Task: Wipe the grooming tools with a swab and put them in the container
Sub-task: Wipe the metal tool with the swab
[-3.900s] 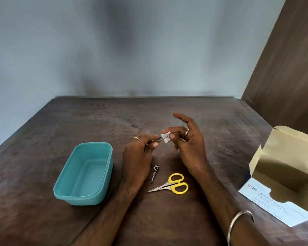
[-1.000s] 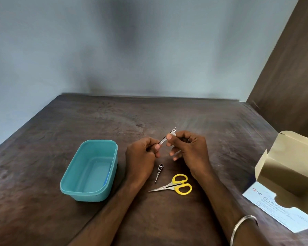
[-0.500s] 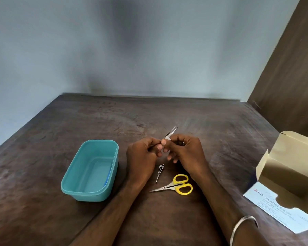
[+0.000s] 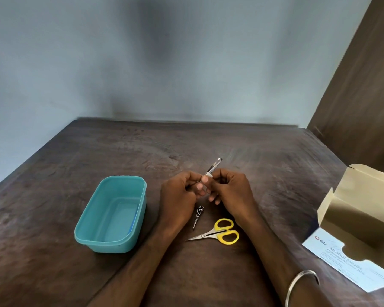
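Steel tweezers [image 4: 213, 168] pinched between left hand [image 4: 179, 197], right hand [image 4: 230, 191]

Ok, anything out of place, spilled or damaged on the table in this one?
Nothing stands out. The teal container sits upright with no tools in it, the yellow scissors and small metal tool lie flat beside it, and both hands hold the metal file. The swab box is simply open.

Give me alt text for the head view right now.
Both hands hold a slim metal tool above the wooden table, the right hand pinching a white swab on it, the left hand gripping its end; teal container, scissors nearby.
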A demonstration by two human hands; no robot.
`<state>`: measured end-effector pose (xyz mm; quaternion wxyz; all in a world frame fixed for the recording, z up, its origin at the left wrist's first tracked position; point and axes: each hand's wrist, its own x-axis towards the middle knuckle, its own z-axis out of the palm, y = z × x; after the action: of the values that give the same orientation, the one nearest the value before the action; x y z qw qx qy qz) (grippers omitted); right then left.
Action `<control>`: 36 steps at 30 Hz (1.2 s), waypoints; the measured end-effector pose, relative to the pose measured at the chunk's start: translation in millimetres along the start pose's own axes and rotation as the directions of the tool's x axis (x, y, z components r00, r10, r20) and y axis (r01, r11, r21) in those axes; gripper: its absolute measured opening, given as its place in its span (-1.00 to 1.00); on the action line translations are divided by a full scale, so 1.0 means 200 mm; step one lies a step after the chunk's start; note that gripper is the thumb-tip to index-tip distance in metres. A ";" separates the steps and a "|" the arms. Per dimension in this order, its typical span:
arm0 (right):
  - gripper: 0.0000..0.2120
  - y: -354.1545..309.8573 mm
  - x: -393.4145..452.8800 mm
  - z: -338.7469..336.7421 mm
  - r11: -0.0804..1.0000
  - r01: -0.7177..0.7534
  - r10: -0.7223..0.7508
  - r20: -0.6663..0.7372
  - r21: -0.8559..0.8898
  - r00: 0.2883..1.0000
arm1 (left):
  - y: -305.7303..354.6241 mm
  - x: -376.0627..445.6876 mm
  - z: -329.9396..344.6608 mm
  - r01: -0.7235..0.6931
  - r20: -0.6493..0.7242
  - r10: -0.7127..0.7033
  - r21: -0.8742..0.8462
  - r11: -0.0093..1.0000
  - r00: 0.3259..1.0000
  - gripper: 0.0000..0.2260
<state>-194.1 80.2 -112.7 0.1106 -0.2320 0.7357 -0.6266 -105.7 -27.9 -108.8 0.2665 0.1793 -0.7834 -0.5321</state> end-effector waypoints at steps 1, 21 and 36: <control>-0.88 0.00 0.00 0.00 1.000 -0.006 0.007 -0.016 0.011 1.000 | 0.00 0.00 0.00 0.003 -0.015 -0.003 0.012 1.000 1.000 -0.78; -0.83 -0.05 0.01 -0.04 0.926 -0.106 0.180 -0.175 0.363 0.968 | -0.01 0.01 0.01 0.005 -0.037 -0.001 0.103 0.995 0.999 -0.73; -0.81 -0.02 0.00 -0.01 0.986 -0.067 0.078 -0.071 0.152 0.994 | -0.02 0.01 -0.01 0.034 -0.074 -0.028 0.081 0.996 0.997 -0.67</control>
<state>-194.1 81.4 -107.5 0.1222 -0.1720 0.6984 -0.6839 -105.6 -31.7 -111.3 0.2788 0.2214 -0.7915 -0.4968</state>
